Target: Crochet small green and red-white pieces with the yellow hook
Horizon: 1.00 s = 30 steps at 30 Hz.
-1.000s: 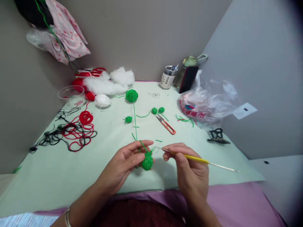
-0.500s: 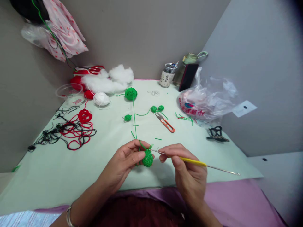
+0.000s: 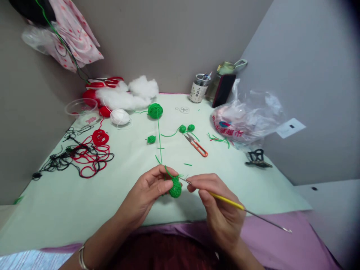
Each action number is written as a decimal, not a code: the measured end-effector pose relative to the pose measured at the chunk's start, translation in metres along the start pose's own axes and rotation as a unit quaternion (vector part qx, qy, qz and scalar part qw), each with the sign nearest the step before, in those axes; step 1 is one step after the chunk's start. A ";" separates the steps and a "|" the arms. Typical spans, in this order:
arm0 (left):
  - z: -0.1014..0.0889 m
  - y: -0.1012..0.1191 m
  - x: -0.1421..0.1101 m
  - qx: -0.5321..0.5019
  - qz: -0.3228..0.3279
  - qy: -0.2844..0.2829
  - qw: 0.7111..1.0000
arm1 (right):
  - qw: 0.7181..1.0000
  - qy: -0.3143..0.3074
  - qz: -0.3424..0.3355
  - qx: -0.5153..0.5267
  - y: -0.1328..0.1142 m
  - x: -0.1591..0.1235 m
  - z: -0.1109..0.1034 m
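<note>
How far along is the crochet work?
Two small green balls by the orange snips look done. In hand: the left hand holds a green crocheted piece, the right hand has the yellow-handled hook at its top. Yarn runs from the green yarn ball to the left hand, so stitching seems left; amount unclear.

The crochet hook (image 3: pixel 228 201) has a yellow grip and silvery ends. The crocheted piece (image 3: pixel 176 187) and the yarn ball (image 3: pixel 155 111) are bright green. The thread snips (image 3: pixel 199 146) have orange handles and grey blades. The hanging cloth (image 3: pixel 75 37) is pale pink with spots that look red, though blur softens them. The table cover (image 3: pixel 135 150) is pale mint, the stuffing (image 3: pixel 120 98) white.
</note>
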<state>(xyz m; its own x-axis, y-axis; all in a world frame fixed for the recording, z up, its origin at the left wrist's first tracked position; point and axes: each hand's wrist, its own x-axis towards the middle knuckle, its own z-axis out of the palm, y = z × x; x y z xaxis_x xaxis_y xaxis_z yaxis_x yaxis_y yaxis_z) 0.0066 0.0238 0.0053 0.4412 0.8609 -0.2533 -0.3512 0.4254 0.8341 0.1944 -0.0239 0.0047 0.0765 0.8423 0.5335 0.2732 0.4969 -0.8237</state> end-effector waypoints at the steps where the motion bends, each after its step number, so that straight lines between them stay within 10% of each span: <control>1: 0.000 0.000 0.000 -0.002 0.000 -0.001 1.000 | 1.000 -0.002 -0.010 -0.005 -0.001 0.000 0.000; 13: 0.016 -0.006 -0.003 -0.074 -0.060 -0.019 0.995 | 0.990 0.042 -0.106 -0.088 0.015 -0.003 0.002; 30: 0.009 0.000 0.002 -0.099 -0.051 -0.058 0.992 | 0.998 -0.044 -0.001 0.038 0.011 0.004 0.003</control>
<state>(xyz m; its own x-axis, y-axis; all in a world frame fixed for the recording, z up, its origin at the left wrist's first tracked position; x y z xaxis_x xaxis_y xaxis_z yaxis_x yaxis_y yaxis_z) 0.0144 0.0233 0.0094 0.5709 0.7775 -0.2637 -0.4504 0.5652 0.6911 0.1943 -0.0146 -0.0027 -0.0088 0.8547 0.5190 0.2001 0.5100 -0.8366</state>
